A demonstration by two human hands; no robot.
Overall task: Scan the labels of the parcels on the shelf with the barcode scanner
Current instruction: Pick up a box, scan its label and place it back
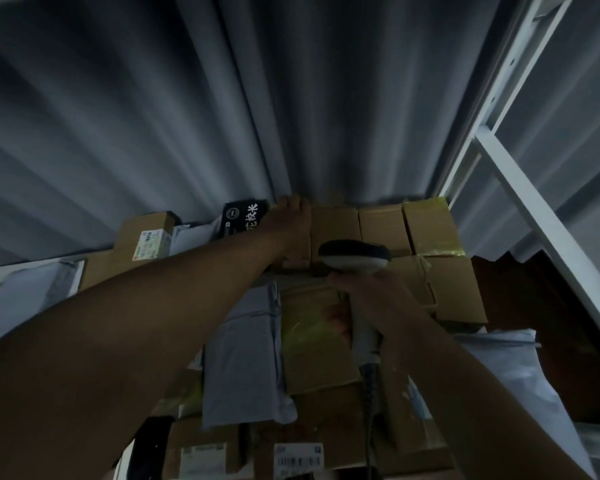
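Observation:
Brown cardboard parcels are stacked up to the ceiling on the shelf. My left hand reaches high and grips the top edge of a small cardboard box in the top row. My right hand grips the handle of the grey and black barcode scanner, whose head points at the boxes just below my left hand. A grey plastic mailer lies over the boxes under my left forearm. White barcode labels show on the lower boxes.
A black bag with white characters sits left of my left hand, beside a box with a white label. A yellow-taped box is at the top right. White metal shelf posts rise on the right. The corrugated ceiling is close above.

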